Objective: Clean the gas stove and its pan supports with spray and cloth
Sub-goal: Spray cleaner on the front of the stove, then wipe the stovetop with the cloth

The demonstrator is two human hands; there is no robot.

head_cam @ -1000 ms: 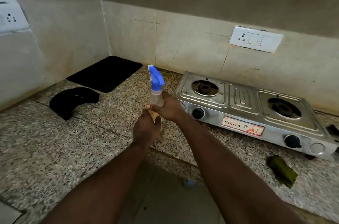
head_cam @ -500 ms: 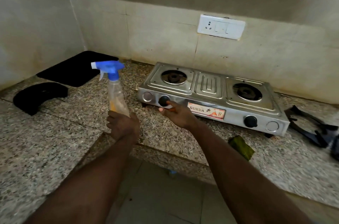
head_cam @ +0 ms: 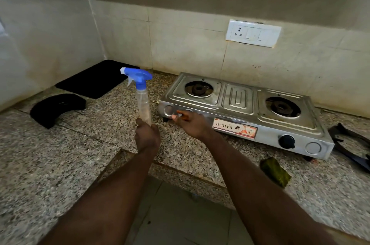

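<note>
looks like a home kitchen: speckled granite counter [head_cam: 60, 164] running into a tiled corner, a two-burner steel gas stove [head_cam: 240, 108] against the back wall, and a white switch socket [head_cam: 253, 33] on the tiles above.

Speckled granite bench [head_cam: 50, 164], L-shaped, runs along 2 tiled walls, w/ a seam line across the left wing. Flat black mat [head_cam: 96, 80] lies in the far corner. Curved black piece [head_cam: 56, 107] sits just in front of it to the left, apart from the mat. 2-burner steel gas stove [head_cam: 240, 108] stands centre-right near the back wall, slightly angled. Black pan supports [head_cam: 338, 131] lie on the bench right of the stove, partly out of frame. Green cloth [head_cam: 275, 171] is near the front edge, in front of the stove's right end, not touching it.
</note>
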